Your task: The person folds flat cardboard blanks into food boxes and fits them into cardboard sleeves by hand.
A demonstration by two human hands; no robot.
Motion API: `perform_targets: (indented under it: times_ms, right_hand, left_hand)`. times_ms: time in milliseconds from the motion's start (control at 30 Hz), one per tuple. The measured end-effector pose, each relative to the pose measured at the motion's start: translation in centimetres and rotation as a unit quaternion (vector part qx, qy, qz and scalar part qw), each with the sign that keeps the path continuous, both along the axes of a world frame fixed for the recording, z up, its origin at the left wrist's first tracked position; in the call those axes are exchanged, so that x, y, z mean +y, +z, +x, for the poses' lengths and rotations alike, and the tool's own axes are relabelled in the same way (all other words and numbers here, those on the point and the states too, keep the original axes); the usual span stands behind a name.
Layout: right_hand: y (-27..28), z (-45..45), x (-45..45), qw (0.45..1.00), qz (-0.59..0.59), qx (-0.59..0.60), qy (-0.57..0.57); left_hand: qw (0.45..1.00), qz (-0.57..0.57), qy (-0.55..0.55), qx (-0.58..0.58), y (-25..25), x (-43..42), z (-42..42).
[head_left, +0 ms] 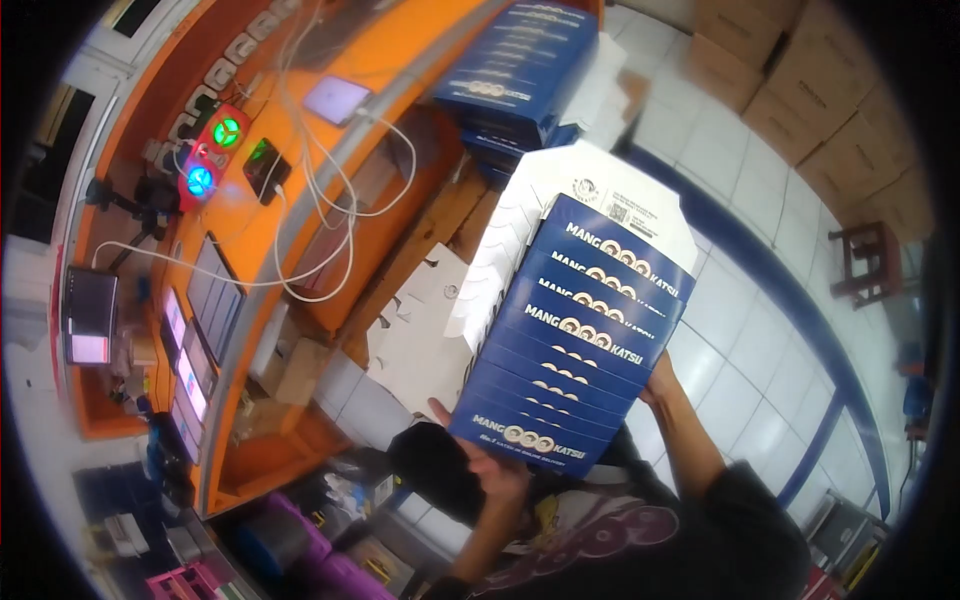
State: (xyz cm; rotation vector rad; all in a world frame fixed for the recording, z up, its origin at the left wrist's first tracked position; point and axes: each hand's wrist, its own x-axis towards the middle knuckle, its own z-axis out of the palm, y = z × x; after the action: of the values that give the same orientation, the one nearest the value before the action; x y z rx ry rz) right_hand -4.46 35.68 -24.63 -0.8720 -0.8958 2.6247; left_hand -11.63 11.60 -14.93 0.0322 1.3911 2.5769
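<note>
Between my two hands is a fanned stack of blue folded cardboard food boxes (560,340), printed "MANG KATSU", their white flaps showing along the left side and top. My left hand (490,462) grips the stack at its lower left corner, one finger sticking out to the side. At the right edge my right hand (655,382) supports the stack, most of its fingers hidden behind the cardboard. A second pile of the same blue boxes (520,75) stands farther off, beside the orange counter.
On the orange counter (300,150) lie phones, a tablet (215,300), white cables and a red device (213,155) with glowing lights. White cardboard sheets (420,325) lie below it. Brown cartons (830,110) and a dark red stool (865,262) stand at the right on the tiled floor.
</note>
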Motion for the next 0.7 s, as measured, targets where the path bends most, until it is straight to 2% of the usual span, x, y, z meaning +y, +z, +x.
perform_targets:
  times_ms: [67,100,167,267,367,467,600,667,700]
  right_hand:
    - [0.2,-0.4,-0.2,1.000,-0.012,-0.020,-0.001]
    - [-0.4,-0.2,-0.2,1.000,-0.007,-0.006,0.002]
    - [-0.5,-0.1,-0.4,1.000,-0.023,-0.002,-0.003]
    - [-1.2,0.6,-1.0,0.998,-0.062,0.002,0.000]
    - [-1.0,0.5,-1.1,0.998,-0.059,-0.015,0.001]
    - [0.6,0.5,-1.4,0.999,-0.040,-0.024,0.012]
    - [3.1,-1.9,-0.2,0.998,-0.036,0.026,-0.049]
    - [5.2,-4.4,2.4,0.996,0.044,-0.005,-0.077]
    - [6.5,-5.7,4.1,0.993,0.087,-0.003,-0.076]
  left_hand:
    - [0.986,-0.160,-0.048,0.013,1.4,-0.1,-0.5]
    - [0.986,-0.160,-0.040,0.013,1.8,-0.2,-0.9]
    - [0.988,-0.138,-0.062,-0.038,2.1,-0.4,-1.6]
    - [0.986,-0.144,-0.061,-0.051,1.9,-0.8,-2.3]
    - [0.993,-0.082,-0.056,-0.066,1.7,-0.9,-2.3]
    - [0.993,-0.078,-0.057,-0.074,1.2,-1.1,-2.4]
    - [0.994,-0.065,-0.079,-0.039,1.5,0.2,-4.5]
    - [0.996,0.009,-0.062,0.059,2.1,1.8,-6.4]
    - [0.996,0.015,-0.062,0.067,2.9,2.2,-7.0]
